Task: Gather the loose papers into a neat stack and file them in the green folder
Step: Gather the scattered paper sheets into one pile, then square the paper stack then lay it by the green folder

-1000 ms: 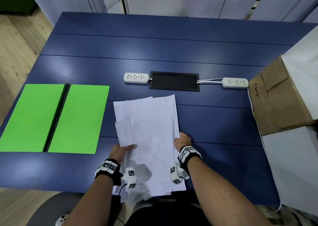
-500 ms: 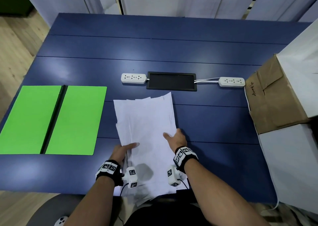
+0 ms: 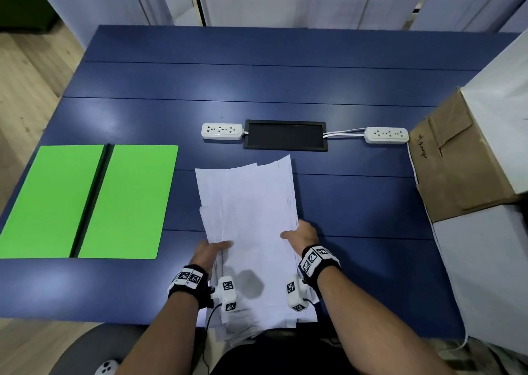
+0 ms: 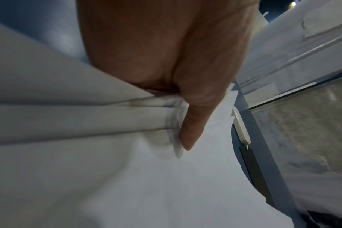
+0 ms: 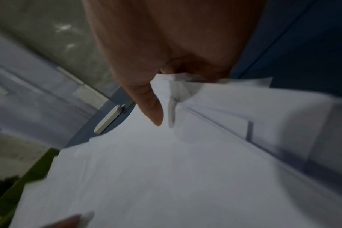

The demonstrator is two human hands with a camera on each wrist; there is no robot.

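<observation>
A rough stack of white papers (image 3: 251, 217) lies on the blue table (image 3: 257, 83) in front of me, its near end hanging past the table's front edge. My left hand (image 3: 213, 250) grips the stack's left edge, thumb on top (image 4: 187, 135). At the right edge, my right hand (image 3: 303, 233) pinches the papers (image 5: 166, 169), thumb on top, fingers hidden beneath. The sheets' far ends are fanned and uneven. The green folder (image 3: 85, 200) lies open and flat at the left, apart from the stack.
Two white power strips (image 3: 222, 131) (image 3: 386, 135) flank a black cable hatch (image 3: 285, 139) just beyond the papers. A brown cardboard box (image 3: 457, 160) and white boxes (image 3: 485, 274) stand at the right edge. A chair seat (image 3: 85, 351) shows below the table's front left.
The right hand slid inward from beside the stack's edge to put its thumb on top of the papers. The stack's far end shifted slightly right; the left hand kept its hold.
</observation>
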